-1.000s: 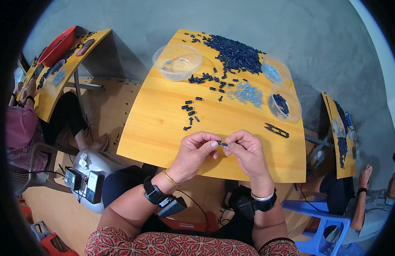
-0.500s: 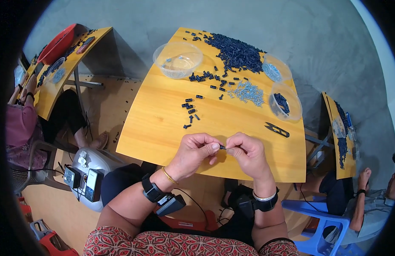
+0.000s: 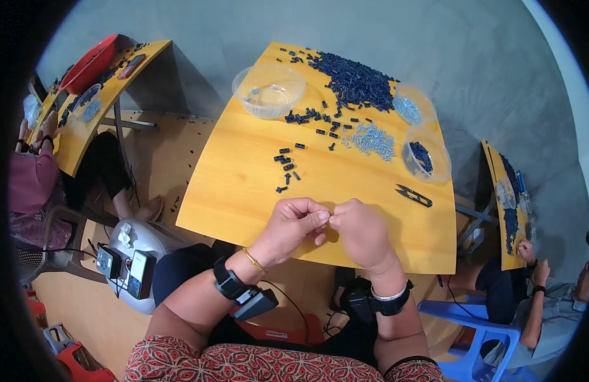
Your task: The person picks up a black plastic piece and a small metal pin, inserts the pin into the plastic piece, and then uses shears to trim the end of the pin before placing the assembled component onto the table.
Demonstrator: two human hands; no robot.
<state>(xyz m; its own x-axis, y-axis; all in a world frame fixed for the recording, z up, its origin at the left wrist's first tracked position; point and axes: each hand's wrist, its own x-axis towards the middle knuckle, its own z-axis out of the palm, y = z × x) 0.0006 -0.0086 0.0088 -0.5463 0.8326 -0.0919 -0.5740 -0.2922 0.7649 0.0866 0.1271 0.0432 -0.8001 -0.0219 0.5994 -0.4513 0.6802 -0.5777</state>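
Note:
My left hand [image 3: 293,228] is over the near edge of the wooden table [image 3: 231,204], thumb and forefinger pinched together. Half a second ago a small black plastic part showed in this pinch; the fingertips now hide it. Against those fingertips my right hand [image 3: 364,234] presses its own closed fingers, its back turned up and smeared by motion. What it grips cannot be made out. Beyond the hands lie several loose black plastic parts [image 3: 287,167]. Farther off are a scatter of small silvery screws [image 3: 372,141] and a large heap of black parts [image 3: 355,79].
Black thread snips [image 3: 414,195] lie at the right. A clear tub [image 3: 269,105] stands at the far left, a tub of screws [image 3: 407,111] and a tub of black parts [image 3: 420,157] along the right edge. Other people sit at side tables [image 3: 84,140] left and right.
My right hand has rolled over, turning its back upward, and the black part between the fingertips has gone from sight. My left hand has hardly moved.

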